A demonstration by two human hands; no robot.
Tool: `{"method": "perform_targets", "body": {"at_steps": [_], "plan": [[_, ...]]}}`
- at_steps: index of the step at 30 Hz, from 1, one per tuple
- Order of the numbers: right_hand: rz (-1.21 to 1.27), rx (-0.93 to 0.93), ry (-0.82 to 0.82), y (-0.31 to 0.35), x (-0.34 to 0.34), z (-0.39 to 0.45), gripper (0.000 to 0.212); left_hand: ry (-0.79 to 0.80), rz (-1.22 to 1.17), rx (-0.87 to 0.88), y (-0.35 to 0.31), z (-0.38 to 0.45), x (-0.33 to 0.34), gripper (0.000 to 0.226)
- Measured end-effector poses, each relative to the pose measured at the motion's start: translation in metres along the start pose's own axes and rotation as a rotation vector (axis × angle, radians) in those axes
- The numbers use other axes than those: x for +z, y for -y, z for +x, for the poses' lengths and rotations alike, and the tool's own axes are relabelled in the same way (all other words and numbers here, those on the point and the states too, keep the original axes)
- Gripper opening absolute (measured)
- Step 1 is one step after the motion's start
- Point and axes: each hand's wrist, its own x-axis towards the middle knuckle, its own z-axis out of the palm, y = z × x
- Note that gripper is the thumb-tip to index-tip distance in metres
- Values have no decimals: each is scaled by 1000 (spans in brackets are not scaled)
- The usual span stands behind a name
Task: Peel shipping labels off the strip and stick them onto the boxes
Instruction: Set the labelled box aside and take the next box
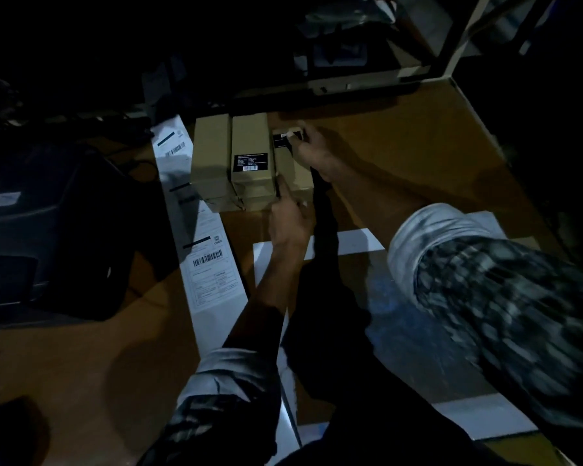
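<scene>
Two hands (288, 220) (312, 146) on three boxes (249, 163), one black-labelled.

Almost nothing can be read in this dim view. A barcode (207, 257) is printed on the white shipping label (210, 274) of the strip lying on the desk (91, 364), with a small logo above it whose letters are too blurred to make out; the form fields below are illegible. A second barcode (175, 150) is seen on the label farther up the strip. A black label (250, 162) with lines of tiny white text and a small white barcode is stuck on the middle box (251, 156); its wording cannot be read.
</scene>
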Motion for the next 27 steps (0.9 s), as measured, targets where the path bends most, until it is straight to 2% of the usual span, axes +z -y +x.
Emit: {"method": "perform_targets", "body": {"at_steps": [3, 7, 10, 15, 19, 23, 25, 27], "plan": [[11, -4, -19, 0, -4, 1, 51, -12, 148, 6, -1, 2, 0, 74], [82, -37, -88, -3, -21, -21, 41, -52, 298, 112, 1, -10, -6, 80], [164, -80, -134, -5, -31, -53, 40, -79, 269, 127, -6, -35, -17, 88], [238, -104, -150, -17, -46, -119, 45, 13, 196, 156, 2, -87, -20, 90], [277, -50, -117, -42, -47, -165, 45, 19, 117, 340, 23, -131, -22, 84], [219, -19, -40, -63, -40, -199, 38, -106, 86, 551, 39, -176, -22, 73], [153, 0, 32, -72, -35, -216, 36, -100, 100, 584, 47, -194, -20, 70], [137, 16, 71, -78, -31, -232, 36, -22, 69, 572, 53, -209, -17, 69]]}}
